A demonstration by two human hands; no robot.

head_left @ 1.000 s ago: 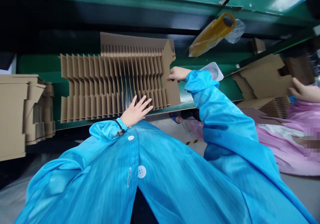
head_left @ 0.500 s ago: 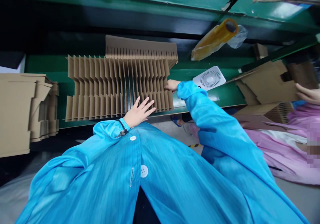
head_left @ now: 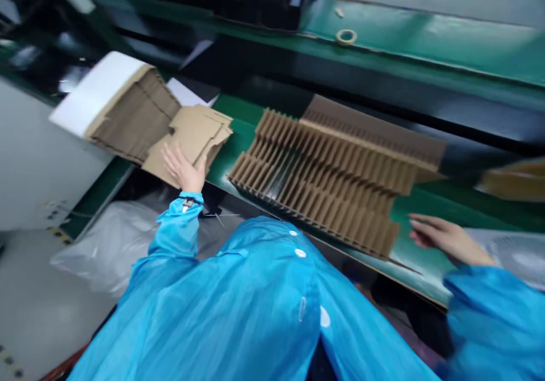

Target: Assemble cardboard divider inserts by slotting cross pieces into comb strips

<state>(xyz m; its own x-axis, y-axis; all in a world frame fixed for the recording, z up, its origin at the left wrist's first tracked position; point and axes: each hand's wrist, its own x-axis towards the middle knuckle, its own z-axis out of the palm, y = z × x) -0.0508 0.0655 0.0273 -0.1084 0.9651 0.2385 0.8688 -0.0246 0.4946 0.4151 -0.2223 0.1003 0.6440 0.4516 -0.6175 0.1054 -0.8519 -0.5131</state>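
Remotely, I have the left hand [head_left: 183, 168] spread over the near side of a stack of cut cardboard sheets [head_left: 198, 126], fingers apart; whether any fingertip has a sheet's edge I cannot tell; the right hand [head_left: 449, 239] is half-curled with fingers parted, no item seen in it, just beyond the right end of a row of cardboard dividers [head_left: 332, 196]; the two hands are well apart.

The dividers stand on edge, side by side, on the green bench [head_left: 237, 142], between the hands; a slotted cardboard strip [head_left: 374, 131] lies behind them; the stack sits left of the row, apart from it, beside a white-topped cardboard bundle [head_left: 138, 114].

Step in hand, in my judgement: picking a further sheet from the stack; no sheet is visibly lifted clear; the next move calls, I judge, for fingertips under one edge, a single sheet parted from those beneath, and a lift that avoids knocking the dividers.
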